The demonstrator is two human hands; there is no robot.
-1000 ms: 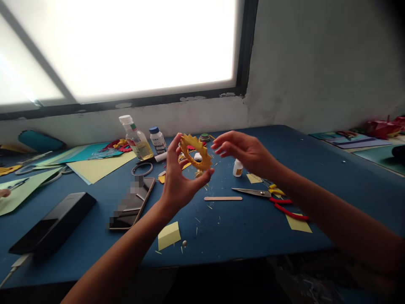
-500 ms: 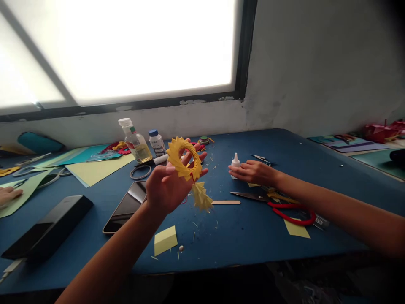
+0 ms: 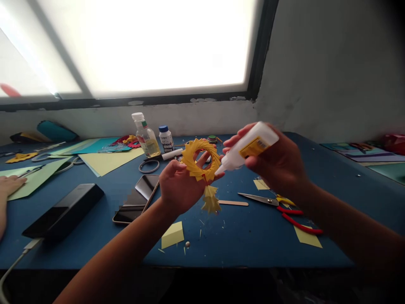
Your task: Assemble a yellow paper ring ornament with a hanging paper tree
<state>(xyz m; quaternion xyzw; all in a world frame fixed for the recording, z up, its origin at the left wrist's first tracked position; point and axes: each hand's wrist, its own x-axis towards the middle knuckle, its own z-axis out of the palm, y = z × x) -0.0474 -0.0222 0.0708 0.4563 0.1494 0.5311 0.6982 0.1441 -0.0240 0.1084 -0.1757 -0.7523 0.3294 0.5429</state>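
Head view: both hands raised above the blue bench (image 3: 259, 236).
Left hand (image 3: 177, 188): fingers pinching the yellow paper ring (image 3: 202, 159) at its lower rim.
Ring: light, crushable folded paper, likely best held by the rim; opening faces the camera.
Right hand (image 3: 278, 162): wrapped around the glue bottle (image 3: 247, 147).
Bottle: just right of the ring; long axis slants down-left, nozzle at the ring's edge.

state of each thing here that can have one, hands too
left hand: shut on yellow spiky paper ring
yellow spiky paper ring: held off the blue table, small paper piece hanging below
right hand: shut on white glue bottle
white glue bottle: tilted, nozzle at the ring
red-handled scissors: lying flat, blades shut
clear plastic bottle of yellowish liquid: upright, capped
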